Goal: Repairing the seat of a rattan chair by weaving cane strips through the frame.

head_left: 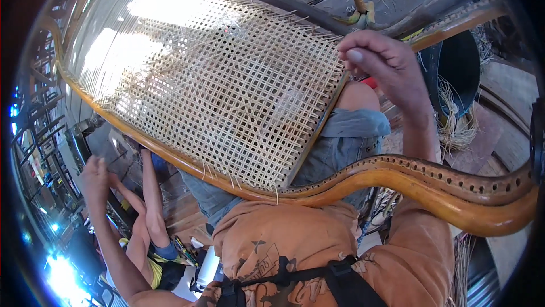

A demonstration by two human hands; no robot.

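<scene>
A woven cane panel [244, 85] with a pattern of open holes fills a curved, varnished wooden frame [170, 161] that lies across my lap. My right hand [381, 60] is at the panel's upper right corner. Its fingers are curled and pinched against the thumb, and whatever is between them is too small to see. Out to the left, beyond the frame's near rail, my left hand [96, 179] is raised with its fingers drawn together; a held strand cannot be made out. Loose cane ends stick up along the panel's far edge and lower corner.
The frame's curved arm [431, 185], lined with drilled holes, sweeps across to the right. A dark bucket [458, 71] stands beyond my right wrist, with a bundle of loose cane strands [456, 122] beside it. Another person's bare legs [152, 205] are at the left.
</scene>
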